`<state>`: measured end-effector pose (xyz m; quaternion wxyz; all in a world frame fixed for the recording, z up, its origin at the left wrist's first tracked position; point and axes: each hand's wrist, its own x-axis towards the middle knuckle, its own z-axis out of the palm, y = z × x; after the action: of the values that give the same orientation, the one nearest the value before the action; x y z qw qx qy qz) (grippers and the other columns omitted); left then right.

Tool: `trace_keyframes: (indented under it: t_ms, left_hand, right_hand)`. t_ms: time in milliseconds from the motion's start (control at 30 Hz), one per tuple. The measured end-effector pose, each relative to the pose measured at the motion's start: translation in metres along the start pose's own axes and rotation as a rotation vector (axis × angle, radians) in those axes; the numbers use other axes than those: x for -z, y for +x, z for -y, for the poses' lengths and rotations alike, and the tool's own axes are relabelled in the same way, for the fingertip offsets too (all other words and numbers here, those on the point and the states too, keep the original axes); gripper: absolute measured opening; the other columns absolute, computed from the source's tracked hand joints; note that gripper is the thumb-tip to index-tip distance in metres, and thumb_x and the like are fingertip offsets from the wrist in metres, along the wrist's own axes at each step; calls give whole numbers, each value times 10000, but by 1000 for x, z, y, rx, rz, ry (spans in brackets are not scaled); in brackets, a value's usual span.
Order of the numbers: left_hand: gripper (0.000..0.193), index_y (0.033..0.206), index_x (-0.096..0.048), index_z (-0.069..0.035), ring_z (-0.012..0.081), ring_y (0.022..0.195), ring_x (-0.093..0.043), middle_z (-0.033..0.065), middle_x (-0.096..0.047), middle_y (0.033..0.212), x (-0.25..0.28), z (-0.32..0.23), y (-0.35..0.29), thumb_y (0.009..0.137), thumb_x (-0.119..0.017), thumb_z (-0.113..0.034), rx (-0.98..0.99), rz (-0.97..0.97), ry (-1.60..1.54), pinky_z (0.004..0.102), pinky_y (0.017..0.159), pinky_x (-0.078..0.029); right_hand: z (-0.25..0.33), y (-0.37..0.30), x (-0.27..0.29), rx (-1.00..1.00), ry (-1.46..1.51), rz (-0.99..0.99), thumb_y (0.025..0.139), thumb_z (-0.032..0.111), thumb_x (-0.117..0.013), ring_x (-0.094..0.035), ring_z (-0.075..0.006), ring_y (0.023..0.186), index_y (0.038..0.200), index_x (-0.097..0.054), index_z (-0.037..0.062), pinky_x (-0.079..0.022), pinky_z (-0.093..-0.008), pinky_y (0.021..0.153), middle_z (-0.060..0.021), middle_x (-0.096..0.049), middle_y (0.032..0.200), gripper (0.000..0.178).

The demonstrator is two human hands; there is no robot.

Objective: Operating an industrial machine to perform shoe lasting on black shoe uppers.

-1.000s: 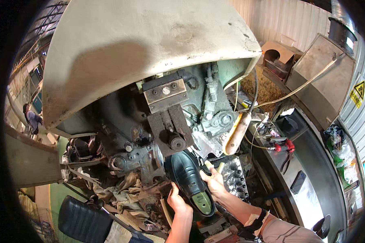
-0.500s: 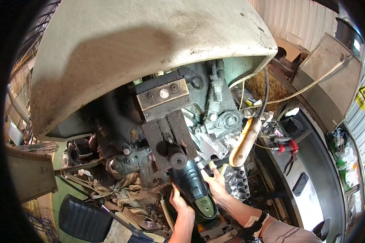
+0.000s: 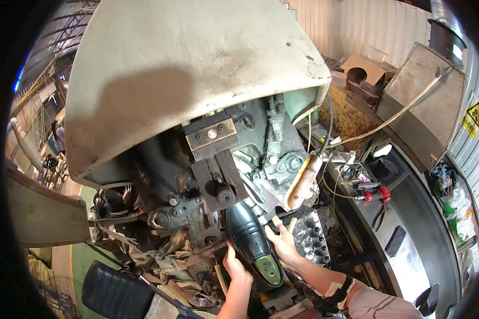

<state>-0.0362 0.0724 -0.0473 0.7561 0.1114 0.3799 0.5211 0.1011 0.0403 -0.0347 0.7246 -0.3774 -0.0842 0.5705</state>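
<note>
A black leather shoe [image 3: 245,231] points toe-first into the machine, with a green shoe last [image 3: 267,270] filling its heel opening. My left hand [image 3: 236,266] grips the shoe's left side, its fingers partly hidden beneath. On the opposite side, my right hand [image 3: 283,243] holds the shoe with the thumb near its upper; the other fingers reach toward pale prongs [image 3: 292,225]. Just above the toe sits the machine's dark round plunger [image 3: 226,196], below a worn metal block [image 3: 213,139]. The toe is visible beside the plunger.
A large cream hood [image 3: 197,48] overhangs the work. To the right hang a worn wand-shaped lamp [image 3: 303,183] and its cable. Beyond it, a curved bench holds a phone [image 3: 395,241] and a red air tool [image 3: 377,195]. A black padded seat [image 3: 112,290] stands lower left.
The plunger has lifted off the shoe's toe, uncovering more of the upper. Both hands keep their hold on the shoe. The whole view has shifted slightly.
</note>
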Motion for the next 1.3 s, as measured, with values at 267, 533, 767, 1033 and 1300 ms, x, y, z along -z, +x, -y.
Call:
trace_keyframes:
  t_ms: [267,533,767,1033,1300]
  left_hand:
    - [526,1316,-602,-63,267,1041,-676,99,-678,1243,-12,5,-19,1045,-445,-485,-30,171,-178,412,938,-535]
    - [506,1276,-615,-46,259,1001,-696,107,-699,1169,-10,5,-1,1043,-450,-463,-58,191,-169,409,895,-568]
    - [523,1293,-598,-28,262,1002,-696,118,-689,1191,-15,4,-13,1063,-434,-468,-36,151,-200,413,889,-575]
    - [552,1291,-590,25,284,1043,-686,126,-668,1235,-10,6,-12,1043,-515,-463,-76,102,-143,446,919,-565]
    - [434,1124,-667,37,220,946,-653,104,-708,1037,73,-10,-6,986,-663,-375,-291,-75,373,366,872,-514]
  right_hand:
    - [-4,-28,-12,94,-22,-9,996,129,-653,-677,-155,954,1533,-359,57,-575,-306,803,-109,-669,1178,616]
    - [-10,-8,-6,76,-28,26,970,107,-686,-689,-154,936,1474,-399,-11,-584,-285,779,-109,-663,1180,591]
    - [-7,-18,-6,38,-5,-2,985,97,-667,-679,-141,946,1498,-410,54,-581,-284,792,-90,-665,1195,576]
    - [-11,-13,1,83,-16,73,989,125,-671,-677,-137,930,1481,-414,55,-573,-302,798,-86,-680,1143,559]
    - [45,-23,54,-107,-593,99,989,194,-670,-697,-170,820,1519,-362,57,-604,-311,751,-132,-707,999,628]
